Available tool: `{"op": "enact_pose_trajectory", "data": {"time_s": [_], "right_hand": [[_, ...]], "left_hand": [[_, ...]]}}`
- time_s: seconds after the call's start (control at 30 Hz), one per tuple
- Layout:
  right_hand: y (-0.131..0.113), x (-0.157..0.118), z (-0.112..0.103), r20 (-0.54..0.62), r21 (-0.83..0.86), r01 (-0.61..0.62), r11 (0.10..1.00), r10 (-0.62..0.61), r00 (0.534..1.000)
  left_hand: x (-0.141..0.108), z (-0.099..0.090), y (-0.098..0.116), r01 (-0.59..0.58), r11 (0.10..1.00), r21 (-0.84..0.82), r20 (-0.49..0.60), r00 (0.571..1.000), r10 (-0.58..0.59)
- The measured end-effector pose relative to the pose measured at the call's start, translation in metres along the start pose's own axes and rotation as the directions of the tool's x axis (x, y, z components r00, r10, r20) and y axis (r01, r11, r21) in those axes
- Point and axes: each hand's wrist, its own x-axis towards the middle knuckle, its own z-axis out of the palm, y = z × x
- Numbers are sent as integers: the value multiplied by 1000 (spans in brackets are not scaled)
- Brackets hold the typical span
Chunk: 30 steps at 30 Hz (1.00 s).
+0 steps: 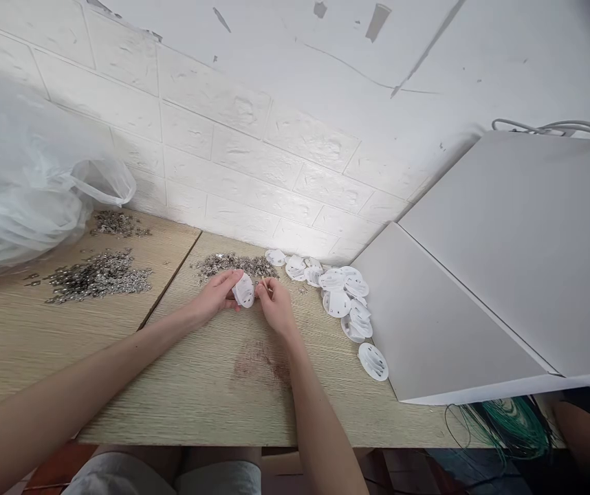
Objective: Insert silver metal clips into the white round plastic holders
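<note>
Left hand point(217, 292) grips a white disc point(244, 291) by its L edge; disc is tilted, face w/ small dark slots showing. Right hand point(277, 306) just beside disc's R edge, thumb & forefinger pinched together; whether a part sits between them, too small to tell.

Progress (judged from layout only): one disc mid-handling. Disc heap point(336, 303) R of right hand is either done or waiting, can't tell which. Metal plentiful, so prob. much left to use.

Materials, nearest first. Disc: thin, round, prob. smooth plastic, matte white. Tabletop point(197, 385) under hands: pale wood-grain, w/ blotchy reddish-brown stain point(258, 361) on the body side of right hand. Just beyond both hands: low strip of small metal parts point(233, 261), silvery, glinting, jumbled; indiv. shapes too small to ID. Heap R of right hand: overlapping rounds, some tipped; one slotted round point(373, 361) apart from the rest, closer to the body. Well L of left hand: larger metal pile point(99, 278), part dark, part bright, w/ smaller pile point(117, 223) behind. Beyond those: crumpled translucent plastic bag point(27, 172). R of heap: flat, smooth grey box point(454, 302). Farthest, past hands: white wall point(243, 165), brick-pattern relief low, flatter & scuffed above.
</note>
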Motion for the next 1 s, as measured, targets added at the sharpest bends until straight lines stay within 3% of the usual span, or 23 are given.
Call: {"op": "enact_pose_trajectory", "data": {"time_s": [0.43,0.6,0.77,0.87,1.0], "right_hand": [[0,0,2,-25,-205,30,978,-36,999],[-2,1,1,-59,26,-24,999,25,998],[-8,-1,-5,-133,257,-73,964,110,985],[-12,-2,-7,-143,358,-65,931,123,982],[-16,-3,-6,-123,469,-43,882,113,986]], "left_hand": [[-1,3,1,-16,995,94,14,1000,15],[-1,4,4,-8,1000,-27,-15,1000,7],[-5,8,14,93,979,-181,-69,992,-107],[-5,7,15,80,987,-139,-98,991,-94],[-1,2,9,-19,1000,-4,-83,996,18]]}}
